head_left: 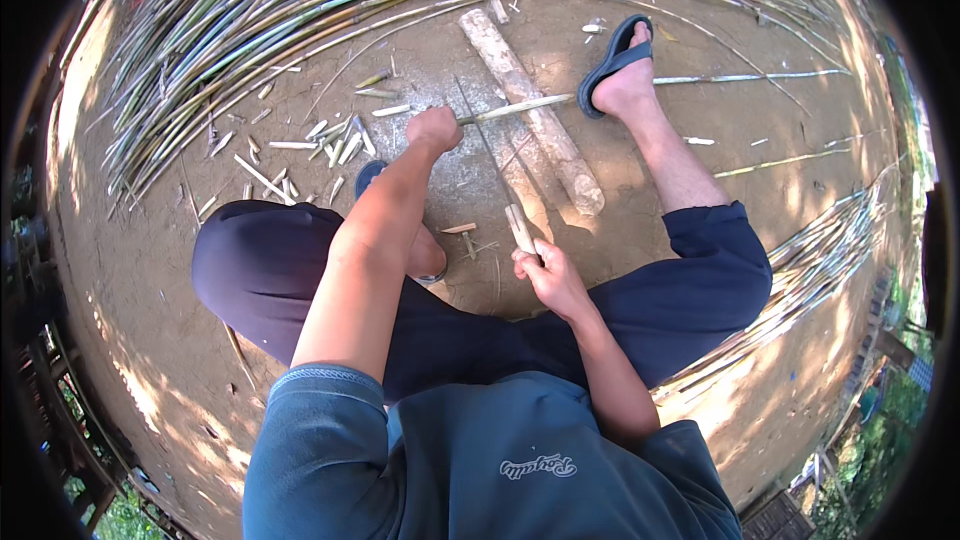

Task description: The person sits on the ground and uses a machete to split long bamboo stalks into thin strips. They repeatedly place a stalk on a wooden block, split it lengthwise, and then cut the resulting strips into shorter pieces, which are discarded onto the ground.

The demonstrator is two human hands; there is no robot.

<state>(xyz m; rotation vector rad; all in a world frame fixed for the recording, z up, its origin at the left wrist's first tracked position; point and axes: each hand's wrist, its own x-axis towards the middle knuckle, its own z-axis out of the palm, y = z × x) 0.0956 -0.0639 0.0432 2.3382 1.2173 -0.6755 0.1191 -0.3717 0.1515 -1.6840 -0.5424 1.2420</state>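
My left hand (435, 128) is closed around the end of a long pale cane stalk (535, 104), which runs off to the right over a log and past my right foot. In my right hand (550, 275) is the wooden handle (520, 228) of a long-bladed tool. Its thin dark blade (487, 147) points away from me and crosses the cane just right of my left hand. Whether it is a knife or a saw, I cannot tell. The rough, pale log (530, 112) lies on the ground between my feet, under the cane.
Many long cane stalks (330, 10) lie in a curved heap along the far side. Short cut cane pieces (335, 140) are scattered left of my left hand. A second bundle of stalks (815, 260) lies to the right. My sandalled right foot (625, 85) is beside the cane.
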